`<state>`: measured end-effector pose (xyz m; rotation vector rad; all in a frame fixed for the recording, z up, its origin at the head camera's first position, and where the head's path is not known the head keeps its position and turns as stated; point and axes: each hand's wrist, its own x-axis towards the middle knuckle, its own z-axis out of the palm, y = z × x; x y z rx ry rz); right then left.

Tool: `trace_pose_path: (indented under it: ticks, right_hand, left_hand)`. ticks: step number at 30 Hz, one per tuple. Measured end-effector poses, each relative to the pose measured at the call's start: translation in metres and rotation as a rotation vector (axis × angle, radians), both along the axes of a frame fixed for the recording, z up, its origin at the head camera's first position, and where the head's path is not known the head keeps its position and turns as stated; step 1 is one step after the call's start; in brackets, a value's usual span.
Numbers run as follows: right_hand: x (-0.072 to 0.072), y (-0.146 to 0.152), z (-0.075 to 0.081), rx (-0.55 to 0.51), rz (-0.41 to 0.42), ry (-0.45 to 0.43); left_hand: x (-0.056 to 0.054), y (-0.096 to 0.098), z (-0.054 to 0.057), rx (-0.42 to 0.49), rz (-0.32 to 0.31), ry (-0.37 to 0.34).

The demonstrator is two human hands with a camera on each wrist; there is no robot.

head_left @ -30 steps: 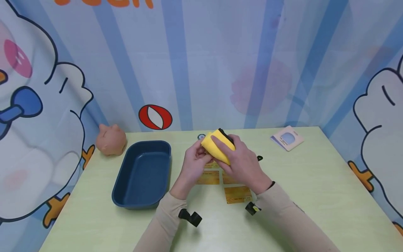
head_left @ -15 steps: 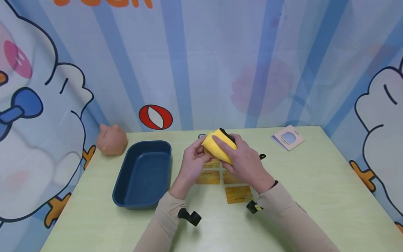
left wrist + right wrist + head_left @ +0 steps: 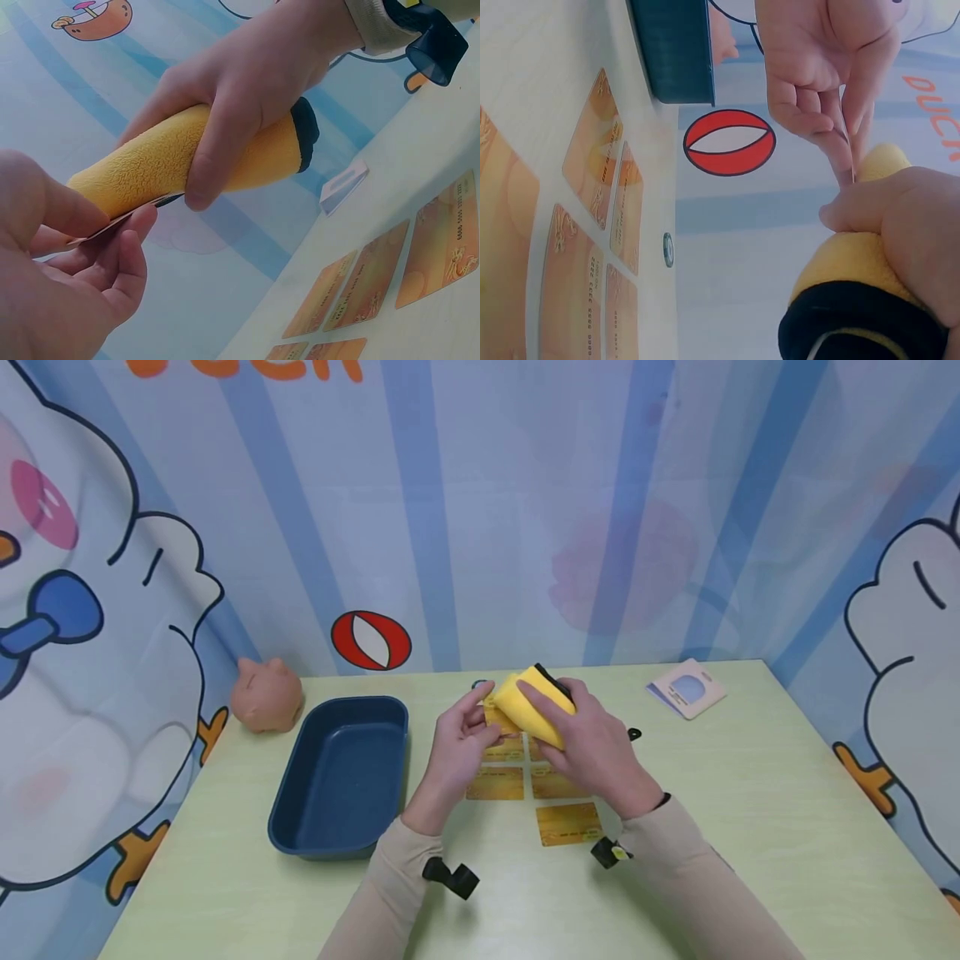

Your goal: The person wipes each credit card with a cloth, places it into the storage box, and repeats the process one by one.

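My left hand [image 3: 459, 743] pinches a thin gold bank card [image 3: 501, 718] between thumb and fingers above the middle of the table. In the left wrist view the card [image 3: 112, 226] appears nearly edge-on. A folded yellow cloth [image 3: 528, 706] with a black edge is gripped by my right hand [image 3: 600, 756]. The cloth lies against the card in the left wrist view, partly covering it. Below the hands, several gold cards lie in rows on the table, among them a front card [image 3: 568, 823] and a left card [image 3: 495, 783]. The right hand hides part of the rows.
A deep blue tray [image 3: 279, 806] stands left of the hands, with a pink piggy bank [image 3: 266, 695] behind it. At the back right lies a pale pink booklet [image 3: 686, 689]. A small round chip [image 3: 668, 250] sits behind the cards. A black loop [image 3: 634, 734] shows beside the right hand.
My right hand and the cloth have shifted slightly right, away from the left fingers. More of the held gold card now shows. The left hand has barely moved.
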<state>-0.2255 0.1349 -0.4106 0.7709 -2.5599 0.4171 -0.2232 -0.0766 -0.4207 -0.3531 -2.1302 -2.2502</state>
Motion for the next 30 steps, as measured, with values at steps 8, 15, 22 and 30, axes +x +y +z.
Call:
trace_pose_path:
  ticks: [8,15,22,30]
  right_hand:
    - [0.002,0.004,-0.003,-0.033,-0.019,0.003]
    - [0.001,0.009,-0.005,-0.046,-0.031,0.009]
    - [0.001,0.014,-0.005,-0.047,-0.035,0.02]
    - [0.0,0.018,-0.004,-0.053,-0.033,0.025]
  left_hand:
    - [-0.001,-0.001,-0.001,-0.008,0.005,-0.004]
    - [0.0,-0.004,0.002,0.016,0.009,-0.01]
    - [-0.001,-0.003,0.002,0.03,0.011,-0.023]
    - [-0.001,-0.004,0.002,0.038,0.021,-0.033]
